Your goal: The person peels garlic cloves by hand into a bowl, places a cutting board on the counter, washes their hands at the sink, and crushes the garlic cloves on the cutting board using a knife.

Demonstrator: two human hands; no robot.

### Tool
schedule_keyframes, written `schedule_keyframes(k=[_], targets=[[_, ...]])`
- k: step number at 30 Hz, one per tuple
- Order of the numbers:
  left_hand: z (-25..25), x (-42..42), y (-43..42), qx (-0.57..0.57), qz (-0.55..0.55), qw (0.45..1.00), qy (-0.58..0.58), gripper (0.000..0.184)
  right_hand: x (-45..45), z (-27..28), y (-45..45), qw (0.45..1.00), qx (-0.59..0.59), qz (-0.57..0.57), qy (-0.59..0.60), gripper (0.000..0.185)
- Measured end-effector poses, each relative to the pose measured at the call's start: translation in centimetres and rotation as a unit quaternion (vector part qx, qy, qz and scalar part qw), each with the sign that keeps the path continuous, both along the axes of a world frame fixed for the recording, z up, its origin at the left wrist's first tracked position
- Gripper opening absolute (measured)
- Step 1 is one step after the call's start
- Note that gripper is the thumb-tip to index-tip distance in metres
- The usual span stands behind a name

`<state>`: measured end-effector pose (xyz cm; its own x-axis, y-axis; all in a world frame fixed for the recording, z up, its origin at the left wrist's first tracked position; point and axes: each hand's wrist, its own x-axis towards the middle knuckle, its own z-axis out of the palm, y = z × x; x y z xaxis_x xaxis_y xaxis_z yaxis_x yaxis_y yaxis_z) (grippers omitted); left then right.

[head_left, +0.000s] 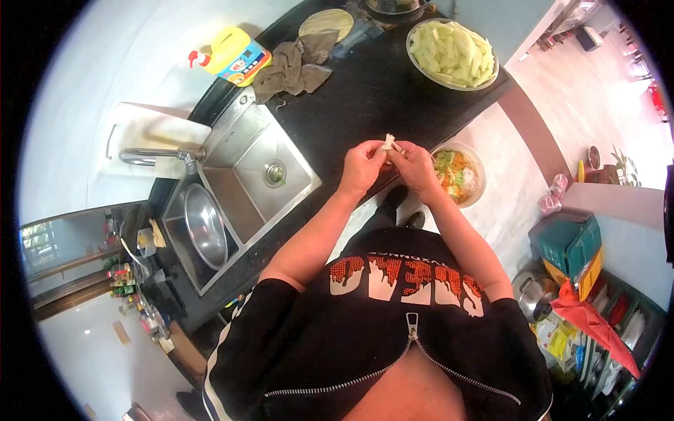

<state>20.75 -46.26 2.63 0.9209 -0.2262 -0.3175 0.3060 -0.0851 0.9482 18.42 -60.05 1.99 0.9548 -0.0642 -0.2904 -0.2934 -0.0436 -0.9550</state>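
Near the counter's front edge, my left hand [361, 170] and my right hand [417, 170] meet, both closed with fingers pinched. Between their fingertips is a small whitish piece that looks like a garlic bulb [388, 142], its pale stem end pointing away from me. The fingers cover most of it. Below and beside my right hand, a round bin [480, 191] on the floor holds orange, green and white scraps. The black countertop [351, 116] lies just beyond my fingers.
Left is a steel sink [239, 200] with a faucet [165, 156] and a tilted metal bowl [206, 226]. Behind stand a yellow detergent bottle [235, 56] and a brown cloth [295, 67]. A bowl of cut pale-green vegetable [453, 55] sits at the counter's right end. A pot [532, 296] stands right.
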Motion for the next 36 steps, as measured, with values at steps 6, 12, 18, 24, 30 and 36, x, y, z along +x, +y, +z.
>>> schedule_keyframes(k=[6,12,18,24,30,36], targets=[[-1.5,-0.2,0.9,0.215,0.011,0.936,-0.277,0.015,0.6,0.4,1.7,0.994,-0.107,0.025,-0.023,0.021],[-1.6,-0.6,0.8,0.233,0.072,0.925,-0.29,0.014,0.9,-0.3,3.5,0.984,-0.169,-0.019,-0.05,0.021],[-3.2,-0.9,0.2,0.163,0.14,0.948,-0.235,0.02,1.9,-3.7,3.9,0.995,0.045,-0.086,0.035,0.021],[-2.5,1.2,1.5,-0.112,0.096,0.988,0.034,0.027,2.3,-3.1,2.7,0.976,0.2,-0.04,0.076,0.018],[-2.5,1.6,2.9,-0.166,0.056,0.977,0.12,0.03,1.9,-2.8,1.1,0.938,0.323,0.009,0.121,0.017],[-1.1,1.1,1.6,0.003,0.026,0.998,0.057,0.033,2.1,-1.9,1.1,0.994,0.105,0.014,-0.005,0.016]])
